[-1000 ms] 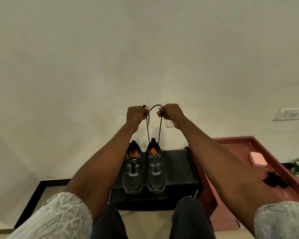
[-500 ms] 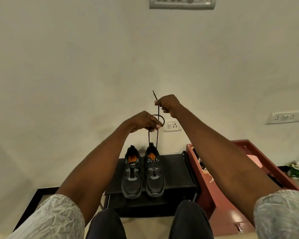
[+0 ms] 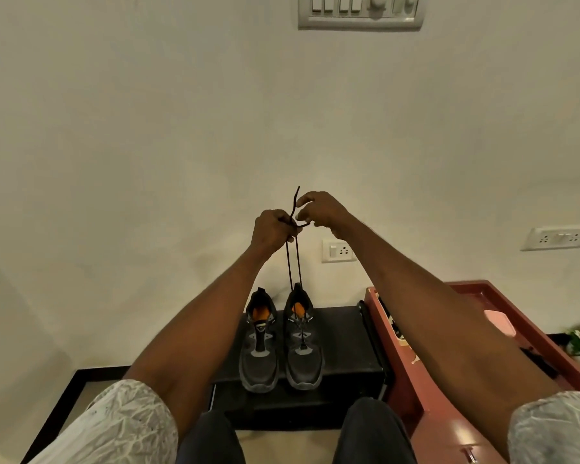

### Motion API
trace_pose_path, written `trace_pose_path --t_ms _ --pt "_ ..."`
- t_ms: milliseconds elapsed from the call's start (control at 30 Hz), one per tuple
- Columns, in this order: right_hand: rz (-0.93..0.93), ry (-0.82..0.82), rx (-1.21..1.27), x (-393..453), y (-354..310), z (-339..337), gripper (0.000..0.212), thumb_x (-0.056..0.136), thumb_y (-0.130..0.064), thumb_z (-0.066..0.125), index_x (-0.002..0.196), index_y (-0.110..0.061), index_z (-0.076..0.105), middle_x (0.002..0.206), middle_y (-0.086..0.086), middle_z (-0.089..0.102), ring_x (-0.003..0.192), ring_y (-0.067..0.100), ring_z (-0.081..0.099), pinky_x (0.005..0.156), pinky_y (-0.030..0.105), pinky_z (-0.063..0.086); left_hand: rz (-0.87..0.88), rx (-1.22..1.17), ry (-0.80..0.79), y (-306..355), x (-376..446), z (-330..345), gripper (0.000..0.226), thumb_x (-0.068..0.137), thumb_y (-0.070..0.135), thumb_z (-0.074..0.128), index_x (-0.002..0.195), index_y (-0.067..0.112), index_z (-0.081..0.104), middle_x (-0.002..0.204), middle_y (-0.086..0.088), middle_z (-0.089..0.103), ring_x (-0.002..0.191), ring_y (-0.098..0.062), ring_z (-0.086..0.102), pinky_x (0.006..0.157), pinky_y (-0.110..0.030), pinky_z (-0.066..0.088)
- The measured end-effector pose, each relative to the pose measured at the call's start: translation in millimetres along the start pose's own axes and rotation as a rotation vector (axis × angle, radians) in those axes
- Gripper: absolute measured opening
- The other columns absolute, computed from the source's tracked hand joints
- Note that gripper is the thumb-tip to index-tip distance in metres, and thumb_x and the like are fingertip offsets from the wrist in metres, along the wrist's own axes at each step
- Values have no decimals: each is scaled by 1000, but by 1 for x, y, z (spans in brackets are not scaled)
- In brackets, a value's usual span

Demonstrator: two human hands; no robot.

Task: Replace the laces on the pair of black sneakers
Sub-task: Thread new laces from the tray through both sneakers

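Two black sneakers with orange insoles stand side by side on a black box (image 3: 345, 349). The left sneaker (image 3: 259, 343) shows no lace. From the top of the right sneaker (image 3: 302, 339), two strands of a black lace (image 3: 292, 262) rise taut to my raised hands. My left hand (image 3: 272, 229) grips both strands in a fist. My right hand (image 3: 318, 211) pinches a loop of the lace just beside the left hand. One lace tip sticks up between the two hands.
A red-brown cabinet (image 3: 449, 380) stands to the right of the box, with a pink case (image 3: 499, 321) and a dark object (image 3: 539, 361) on top. Wall sockets (image 3: 339, 251) and a switch panel (image 3: 360, 10) are on the cream wall. My knees are below.
My left hand rose to the level of the right hand. The right hand came down close to the left hand and now pinches a loop there. The camera tilted up.
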State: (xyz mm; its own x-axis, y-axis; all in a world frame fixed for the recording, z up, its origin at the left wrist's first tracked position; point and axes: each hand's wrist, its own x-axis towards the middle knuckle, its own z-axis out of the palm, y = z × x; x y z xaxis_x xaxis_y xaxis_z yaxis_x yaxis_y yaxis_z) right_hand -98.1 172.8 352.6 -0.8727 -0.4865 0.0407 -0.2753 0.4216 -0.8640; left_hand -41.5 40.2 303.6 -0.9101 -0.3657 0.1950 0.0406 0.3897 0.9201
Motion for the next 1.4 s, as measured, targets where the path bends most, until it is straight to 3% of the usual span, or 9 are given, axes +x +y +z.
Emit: trace_pose_path --t_ms 133,300,467,567,667,967,1133,1267,1400 --pt "92 -92 -40 0 15 3 3 88 -2 66 90 -5 65 88 11 68 68 17 63 62 25 45 10 27 6 -5 3 -2 14 77 2 77 75 -1 64 72 -9 69 55 -18 64 51 -20 46" --pt "195 31 108 5 21 -1 15 90 5 55 82 -4 65 74 12 66 52 15 54 49 21 38 27 -28 -55 -12 5 -6 17 80 10 80 83 0 67 74 -10 69 60 -18 66 59 -27 51" --pt "147 244 939 18 30 5 16 94 7 45 102 -2 56 91 16 68 84 25 70 73 29 58 117 -19 -67 -15 4 -8 13 86 10 73 85 0 65 77 -16 71 61 -19 68 60 -27 51" --pt "232 234 590 12 40 18 8 92 4 54 92 -1 61 91 13 63 82 19 61 73 27 51 172 32 23 -17 5 -5 12 84 9 72 81 4 62 72 -13 71 56 -15 68 58 -24 50" --pt "198 29 261 1 54 35 26 89 1 64 114 -2 65 104 9 61 96 18 54 76 29 43 237 54 69 -22 6 -1 10 84 11 69 81 5 61 69 -10 72 57 -16 69 65 -32 55" --pt "126 117 134 0 63 38 8 87 0 60 83 -4 66 72 10 70 51 17 59 50 22 40 77 548 -9 -17 14 -1 14 87 7 63 87 2 75 88 -13 75 81 -30 70 75 -38 58" --pt "145 97 236 -3 62 38 14 90 -2 53 93 -5 66 87 12 71 72 20 67 62 28 50 -200 294 -366 5 7 -7 24 99 18 60 81 3 66 65 -5 61 53 -14 53 51 -23 44" --pt "149 -114 409 -9 65 29 32 102 -32 52 103 -4 68 86 12 73 79 25 71 70 30 56 -222 -59 -334 -2 8 -15 24 98 21 62 89 1 70 77 -11 71 64 -17 67 60 -26 56" --pt "82 -129 522 -8 69 15 21 97 -20 63 106 -1 66 86 13 70 69 19 62 62 26 50 -235 -221 -218 -14 7 -20 27 97 22 64 99 -4 70 89 -16 73 74 -22 72 62 -28 58"
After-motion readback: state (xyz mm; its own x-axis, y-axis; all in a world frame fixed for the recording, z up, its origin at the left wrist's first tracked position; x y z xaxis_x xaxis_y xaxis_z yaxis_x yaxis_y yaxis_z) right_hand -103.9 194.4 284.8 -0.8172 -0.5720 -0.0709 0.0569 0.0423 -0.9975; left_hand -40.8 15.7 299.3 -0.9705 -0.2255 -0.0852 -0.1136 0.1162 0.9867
